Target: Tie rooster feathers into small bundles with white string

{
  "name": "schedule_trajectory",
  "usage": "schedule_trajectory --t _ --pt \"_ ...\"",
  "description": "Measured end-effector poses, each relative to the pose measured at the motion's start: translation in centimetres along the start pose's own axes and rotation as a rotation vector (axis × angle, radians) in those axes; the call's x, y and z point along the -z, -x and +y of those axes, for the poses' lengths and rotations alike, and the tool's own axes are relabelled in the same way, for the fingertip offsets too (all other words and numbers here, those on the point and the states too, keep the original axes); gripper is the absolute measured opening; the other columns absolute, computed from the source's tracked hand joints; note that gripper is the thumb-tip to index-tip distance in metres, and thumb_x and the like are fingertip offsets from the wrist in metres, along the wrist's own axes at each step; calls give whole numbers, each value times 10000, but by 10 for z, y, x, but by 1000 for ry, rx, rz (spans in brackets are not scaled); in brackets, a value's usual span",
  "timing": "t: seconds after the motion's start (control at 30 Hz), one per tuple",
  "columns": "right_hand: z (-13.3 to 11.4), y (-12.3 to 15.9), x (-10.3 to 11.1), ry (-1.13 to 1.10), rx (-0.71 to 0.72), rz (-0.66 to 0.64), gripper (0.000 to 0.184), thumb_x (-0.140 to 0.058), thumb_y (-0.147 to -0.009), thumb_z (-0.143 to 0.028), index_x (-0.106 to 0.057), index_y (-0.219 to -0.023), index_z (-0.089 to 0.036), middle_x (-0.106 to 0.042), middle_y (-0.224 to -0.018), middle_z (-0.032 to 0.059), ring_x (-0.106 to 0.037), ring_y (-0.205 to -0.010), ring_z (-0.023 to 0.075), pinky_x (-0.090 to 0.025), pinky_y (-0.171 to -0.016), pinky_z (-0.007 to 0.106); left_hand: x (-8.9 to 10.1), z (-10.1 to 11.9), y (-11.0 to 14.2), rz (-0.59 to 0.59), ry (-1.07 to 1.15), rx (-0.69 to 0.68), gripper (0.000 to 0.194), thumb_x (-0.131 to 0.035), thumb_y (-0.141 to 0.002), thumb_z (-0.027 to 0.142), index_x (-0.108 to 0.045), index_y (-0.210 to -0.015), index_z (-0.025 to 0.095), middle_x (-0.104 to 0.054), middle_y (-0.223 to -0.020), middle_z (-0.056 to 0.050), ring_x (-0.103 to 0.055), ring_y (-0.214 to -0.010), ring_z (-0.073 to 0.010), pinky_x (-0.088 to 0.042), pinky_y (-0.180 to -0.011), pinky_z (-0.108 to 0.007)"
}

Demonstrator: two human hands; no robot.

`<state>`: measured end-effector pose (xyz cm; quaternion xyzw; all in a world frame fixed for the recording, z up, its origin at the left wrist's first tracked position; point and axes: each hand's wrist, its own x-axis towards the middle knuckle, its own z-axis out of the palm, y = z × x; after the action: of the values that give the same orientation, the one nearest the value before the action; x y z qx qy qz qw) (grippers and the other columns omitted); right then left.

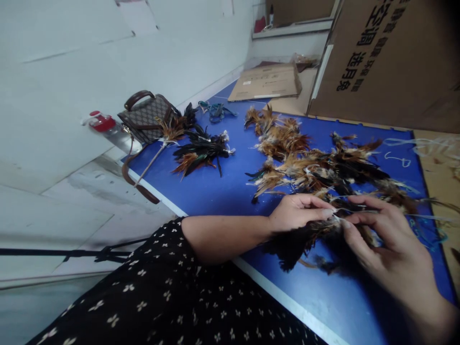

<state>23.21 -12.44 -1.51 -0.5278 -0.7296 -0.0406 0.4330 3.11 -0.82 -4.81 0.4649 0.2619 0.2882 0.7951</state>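
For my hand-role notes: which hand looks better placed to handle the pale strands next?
Probably the right hand: its fingers are spread beside the pale strands, while the left hand pinches at the dark feather bundle's pale end.

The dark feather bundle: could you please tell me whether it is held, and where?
Yes, the left hand pinches the dark feather bundle by its pale tied end.

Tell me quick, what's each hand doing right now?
Left hand: closed, pinching the pale tied end of a dark feather bunch.
Right hand: partly open, fingertips at that same end.
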Motion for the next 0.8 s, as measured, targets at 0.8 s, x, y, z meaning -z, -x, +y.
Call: schedule_trajectory --t 0.8 --pt "-5 25 -22 -112 -284 -18 136 -805 -1097 -407 -739 -1104 -288 -889 -1127 57 -872 -838 239 -671 -645 326 -19 5 16 9 -19 -11 372 -836 -1089 515 -597 -1119 232 -717 -790 52 -495 -522 -58 -371 -542 -226"
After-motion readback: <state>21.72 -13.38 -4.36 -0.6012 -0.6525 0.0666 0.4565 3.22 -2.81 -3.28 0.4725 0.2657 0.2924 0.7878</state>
